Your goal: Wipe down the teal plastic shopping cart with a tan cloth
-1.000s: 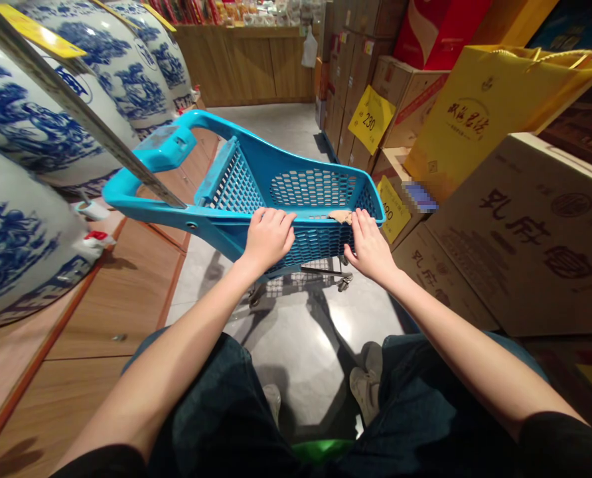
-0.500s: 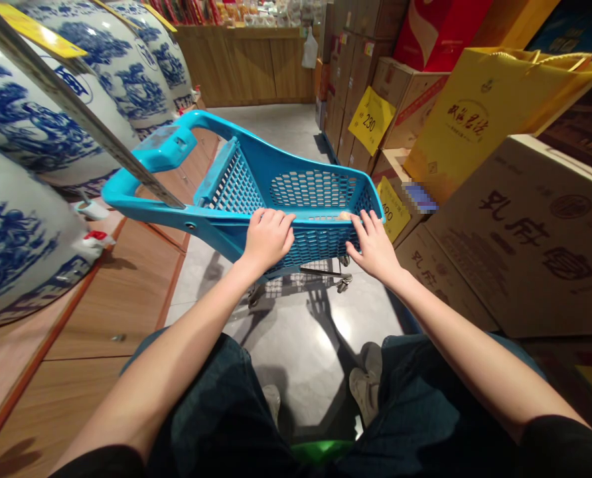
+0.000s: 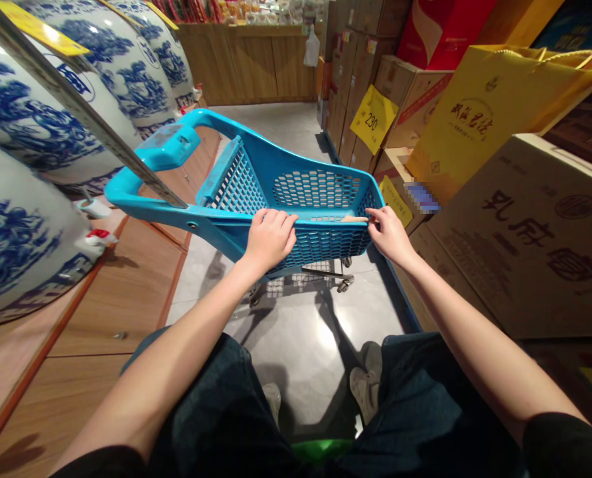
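Note:
A blue plastic shopping cart (image 3: 320,182) stands sideways before me, its handle toward the left. My left hand (image 3: 271,238) is closed over the near side rim, fingers curled inward. At the front right corner of the basket, my right hand (image 3: 389,234) has its thumb and index finger bent around the rim. A small pale strip (image 3: 354,219) shows just inside the rim by the right fingertips; I cannot make out what it is. A metal bar (image 3: 84,113) slants across the cart's handle end.
Large blue-and-white porcelain jars (image 3: 22,219) stand on a wooden cabinet (image 3: 101,299) at left. Stacked cartons (image 3: 535,232), a yellow paper bag (image 3: 480,119) and a price sign (image 3: 374,119) line the right. A wooden counter (image 3: 251,63) spans the back. Below lies grey floor (image 3: 306,345).
My right hand has shifted right along the rim to the corner, its spread fingers now bent in. My left hand and the cart have hardly moved.

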The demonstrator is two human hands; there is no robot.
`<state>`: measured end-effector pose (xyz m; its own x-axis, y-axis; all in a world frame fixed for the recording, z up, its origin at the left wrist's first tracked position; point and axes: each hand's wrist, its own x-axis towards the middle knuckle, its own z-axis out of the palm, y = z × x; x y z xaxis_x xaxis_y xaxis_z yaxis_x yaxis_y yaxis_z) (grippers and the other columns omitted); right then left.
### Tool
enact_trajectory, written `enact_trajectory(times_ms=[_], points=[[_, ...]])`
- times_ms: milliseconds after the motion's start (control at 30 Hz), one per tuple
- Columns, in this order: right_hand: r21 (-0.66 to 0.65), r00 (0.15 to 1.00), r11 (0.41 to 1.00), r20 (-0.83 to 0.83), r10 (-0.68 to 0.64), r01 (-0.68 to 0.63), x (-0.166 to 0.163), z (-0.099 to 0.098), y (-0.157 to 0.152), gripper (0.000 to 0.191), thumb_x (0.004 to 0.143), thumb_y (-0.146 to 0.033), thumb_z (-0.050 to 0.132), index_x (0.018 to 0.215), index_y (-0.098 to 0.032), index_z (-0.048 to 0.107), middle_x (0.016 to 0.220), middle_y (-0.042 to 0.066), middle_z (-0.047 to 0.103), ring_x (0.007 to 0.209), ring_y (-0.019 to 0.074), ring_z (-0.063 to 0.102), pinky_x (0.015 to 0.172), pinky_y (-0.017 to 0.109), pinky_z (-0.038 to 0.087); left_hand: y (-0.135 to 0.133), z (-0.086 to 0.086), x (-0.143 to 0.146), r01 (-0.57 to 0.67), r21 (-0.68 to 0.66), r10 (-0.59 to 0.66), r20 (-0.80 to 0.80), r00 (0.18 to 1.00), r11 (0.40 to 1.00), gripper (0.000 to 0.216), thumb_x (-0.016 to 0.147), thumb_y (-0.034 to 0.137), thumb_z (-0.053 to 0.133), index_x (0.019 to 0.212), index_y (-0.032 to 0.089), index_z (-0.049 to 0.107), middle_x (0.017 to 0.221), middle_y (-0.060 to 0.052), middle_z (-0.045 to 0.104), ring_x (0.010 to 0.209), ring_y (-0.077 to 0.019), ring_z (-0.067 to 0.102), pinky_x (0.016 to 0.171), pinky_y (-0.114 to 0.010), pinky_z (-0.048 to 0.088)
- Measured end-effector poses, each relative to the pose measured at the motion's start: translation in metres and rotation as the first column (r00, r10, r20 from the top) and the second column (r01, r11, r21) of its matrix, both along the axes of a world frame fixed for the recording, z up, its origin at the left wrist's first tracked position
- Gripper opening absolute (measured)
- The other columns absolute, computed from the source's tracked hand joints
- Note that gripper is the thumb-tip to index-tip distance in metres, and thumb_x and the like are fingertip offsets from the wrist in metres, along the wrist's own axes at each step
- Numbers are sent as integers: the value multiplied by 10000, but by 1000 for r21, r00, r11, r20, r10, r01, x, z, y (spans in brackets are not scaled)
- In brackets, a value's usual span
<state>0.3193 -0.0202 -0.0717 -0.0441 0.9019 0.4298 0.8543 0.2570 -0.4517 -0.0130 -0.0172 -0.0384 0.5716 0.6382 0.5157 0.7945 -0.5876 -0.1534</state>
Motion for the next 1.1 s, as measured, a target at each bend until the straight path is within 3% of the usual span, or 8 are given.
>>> enact_trajectory(times_ms=[167,367,433,567,700,800,933,1100], points=[[97,999,994,-4,44,-43,-11,13,-16,333,985,-207,493,1066,-201,816,1030,144,686,1027,330,669,968,514,600,-1,1,2,1,-28,-1,16,1000,1000,360,1081,235,507,1324,144,756,1134,-162,816,1137,-357,713,1048,-537,480],[111,929,923,91,359,-367,-43,15,-47,262,995,-212,483,967,-225,743,1036,130,688,1036,310,652,971,486,584,0,1,2,1,-31,0,28,1000,1000,361,1073,232,511,1320,149,760,1135,-163,810,1133,-362,705,1039,-543,484],[124,913,906,103,394,-405,-45,11,-48,235,990,-240,496,955,-221,727,1165,160,703,1153,328,659,1040,514,579,0,1,2,-2,-19,2,14,1000,1000,367,1079,231,499,1319,135,760,1138,-168,809,1137,-359,708,1041,-538,486],[151,960,949,65,271,-278,-38,1,-37,355,1022,-349,498,1262,-197,710,1600,211,564,1493,390,525,1245,637,469,0,2,3,-2,-31,2,3,1000,1000,378,1080,227,496,1339,133,755,1144,-173,811,1141,-361,710,1041,-543,492],[74,981,991,168,98,-112,-43,-9,-33,622,1057,-343,436,1633,-114,488,1704,248,486,1639,424,378,1332,730,332,-1,2,4,-5,-38,6,7,1000,999,379,1074,228,505,1345,144,757,1144,-169,812,1142,-363,708,1039,-545,493],[25,945,987,294,146,-160,-56,-11,-41,693,1059,-354,469,1688,-65,428,1719,277,477,1659,464,345,1335,778,287,-1,2,4,-7,-37,8,13,1000,999,380,1076,229,500,1336,140,762,1142,-174,811,1134,-368,704,1037,-552,493],[15,886,958,383,260,-288,-58,-4,-47,634,1076,-322,486,1685,-144,494,1781,215,435,1675,427,360,1353,702,335,-1,2,3,-3,-42,4,15,1000,999,384,1079,231,491,1330,120,760,1141,-183,809,1125,-376,699,1037,-557,491],[1,926,981,333,180,-192,-40,3,-38,588,1096,-307,443,1649,-146,558,1668,198,597,1578,391,534,1332,674,404,1,1,4,-5,-13,5,-11,1000,1000,376,1081,234,498,1332,121,754,1130,-170,811,1127,-364,705,1038,-531,486]])
